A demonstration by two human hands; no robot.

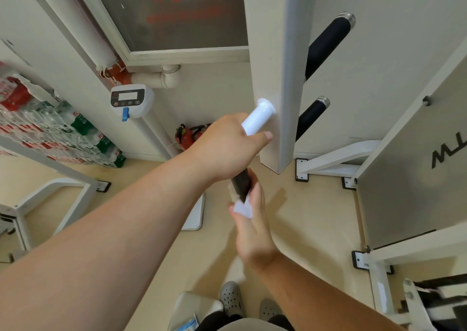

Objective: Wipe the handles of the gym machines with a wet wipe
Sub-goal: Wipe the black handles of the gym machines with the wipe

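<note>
The handle (258,118) juts from a white post (271,78): a smooth, glossy white tube by the post, then a matte black grip (241,183) toward the person. The left hand (226,150) is wrapped tight round its middle. The right hand (252,227) curls a crumpled white wipe (242,210) against the grip's end

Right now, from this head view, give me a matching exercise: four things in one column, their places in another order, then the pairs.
1 left hand
2 wet wipe
3 fire extinguisher
4 bottled water

A stacked at far left
B on the floor by the wall
C in the right hand, at the handle's near end
D gripping the handle beside the white post

Pairs: 1-D, 2-C, 3-B, 4-A
</note>
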